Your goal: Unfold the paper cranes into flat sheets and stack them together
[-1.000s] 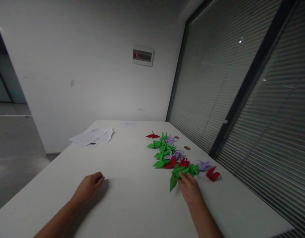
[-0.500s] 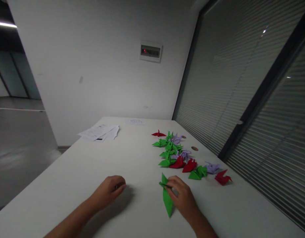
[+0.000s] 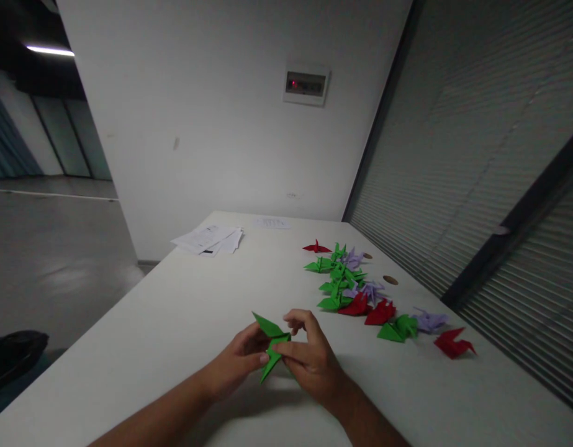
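left hand (image 3: 239,361): pinching the green piece from its left
green origami piece (image 3: 270,338): pointy folded paper, held just over the table, close in front of the person
right hand (image 3: 314,363): fingers clamped on its right side
table (image 3: 174,310): white, paper sheets (image 3: 209,238) far left, loose origami row (image 3: 356,288) right
room: pretty dim, blinds (image 3: 477,155) on the right

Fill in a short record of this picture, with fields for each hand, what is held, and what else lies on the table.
Left hand: grip on the green folded paper, from its left side
Right hand: grip on the same paper, from its right side
Surface: white table
Nearby: row of green, red and purple paper cranes, to the right
Far corner: loose sheets
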The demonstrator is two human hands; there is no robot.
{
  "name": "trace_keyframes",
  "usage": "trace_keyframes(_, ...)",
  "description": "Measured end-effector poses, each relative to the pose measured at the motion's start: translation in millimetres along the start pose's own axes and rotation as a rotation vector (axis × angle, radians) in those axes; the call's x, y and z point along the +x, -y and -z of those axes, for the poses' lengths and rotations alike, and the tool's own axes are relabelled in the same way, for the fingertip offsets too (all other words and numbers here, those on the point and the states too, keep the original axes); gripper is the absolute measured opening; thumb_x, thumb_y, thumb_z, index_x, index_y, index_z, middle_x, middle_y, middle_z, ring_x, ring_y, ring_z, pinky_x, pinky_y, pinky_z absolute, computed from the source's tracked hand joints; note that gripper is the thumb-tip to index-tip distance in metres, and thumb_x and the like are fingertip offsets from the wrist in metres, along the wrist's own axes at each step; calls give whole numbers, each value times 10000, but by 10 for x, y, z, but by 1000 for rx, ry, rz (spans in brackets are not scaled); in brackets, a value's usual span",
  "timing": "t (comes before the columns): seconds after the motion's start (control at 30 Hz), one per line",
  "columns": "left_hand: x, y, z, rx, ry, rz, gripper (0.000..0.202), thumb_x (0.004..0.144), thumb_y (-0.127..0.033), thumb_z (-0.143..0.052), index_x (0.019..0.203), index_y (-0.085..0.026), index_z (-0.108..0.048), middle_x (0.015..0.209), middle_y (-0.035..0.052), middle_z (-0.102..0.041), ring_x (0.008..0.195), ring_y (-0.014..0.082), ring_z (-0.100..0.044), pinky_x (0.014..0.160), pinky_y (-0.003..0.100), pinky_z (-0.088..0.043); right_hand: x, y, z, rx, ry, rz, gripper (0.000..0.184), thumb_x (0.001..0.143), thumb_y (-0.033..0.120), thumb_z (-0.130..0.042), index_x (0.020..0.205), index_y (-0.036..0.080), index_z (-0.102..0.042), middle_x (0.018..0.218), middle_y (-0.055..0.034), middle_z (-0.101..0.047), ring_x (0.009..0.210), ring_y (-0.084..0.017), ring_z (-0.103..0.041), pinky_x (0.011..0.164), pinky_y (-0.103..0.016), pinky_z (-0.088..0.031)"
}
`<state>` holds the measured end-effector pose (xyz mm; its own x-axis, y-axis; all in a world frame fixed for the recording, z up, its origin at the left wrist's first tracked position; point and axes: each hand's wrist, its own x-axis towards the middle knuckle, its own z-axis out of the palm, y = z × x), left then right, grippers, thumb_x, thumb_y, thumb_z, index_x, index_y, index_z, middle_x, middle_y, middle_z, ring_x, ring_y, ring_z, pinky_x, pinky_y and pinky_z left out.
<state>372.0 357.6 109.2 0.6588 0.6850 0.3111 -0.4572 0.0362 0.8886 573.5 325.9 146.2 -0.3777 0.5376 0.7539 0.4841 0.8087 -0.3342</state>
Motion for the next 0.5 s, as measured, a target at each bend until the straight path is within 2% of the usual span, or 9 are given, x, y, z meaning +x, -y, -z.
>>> trace_keyframes(0.13, 37, -33, 100, -63, -132, -44, 545, 764, -404, -851, 1236, -208, -661, 1233, 123, -665, 1168, 303, -605, 976, 401, -464, 167, -189, -148, 39, 59, -47, 306, 823, 17, -622, 911, 257, -790, 884, -34, -470, 807, -187, -511, 682, -293, -457)
trace_keyframes(0.2, 38, -10, 169, -34, -174, -35, 575, 691, -374, -906, 1187, -200, -673, 1179, 111, -681, 1112, 286, -625, 926, 372, -484, 194, -252, -230, 90, 125, -80, 323, 819, 5, -610, 921, 253, -790, 808, -17, -503, 751, -171, -531, 651, -277, -439)
trace_keyframes(0.3, 33, 75, 304, 91, -313, 22, 441, 701, -292, -899, 1071, -180, -687, 1046, 81, -713, 972, 230, -655, 839, 325, -501, 159, -284, -345, 190, 159, -164, 313, 832, 20, -584, 966, 230, -774, 830, -29, -612, 764, -166, -597, 683, -276, -465)
trace_keyframes(0.37, 35, 137, 394, 197, -408, 38, 365, 741, -312, -865, 1026, -167, -690, 978, 70, -718, 899, 212, -654, 792, 314, -505, 104, -275, -415, 262, 148, -243, 280, 862, 61, -560, 984, 217, -757, 869, -44, -664, 805, -174, -630, 731, -288, -493)
trace_keyframes(0.43, 42, 177, 461, 311, -457, 32, 294, 777, -349, -824, 963, -155, -706, 913, 65, -718, 854, 210, -644, 773, 315, -505, 39, -262, -491, 322, 128, -355, 229, 870, 109, -567, 991, 210, -733, 896, -50, -694, 820, -179, -647, 748, -298, -510)
trace_keyframes(0.5, 47, 182, 489, 426, -466, 23, 238, 821, -374, -769, 899, -153, -729, 857, 59, -714, 818, 208, -631, 763, 315, -499, -24, -261, -577, 395, 99, -519, 211, 822, 158, -645, 1022, 207, -689, 917, -47, -708, 800, -177, -661, 709, -287, -522)
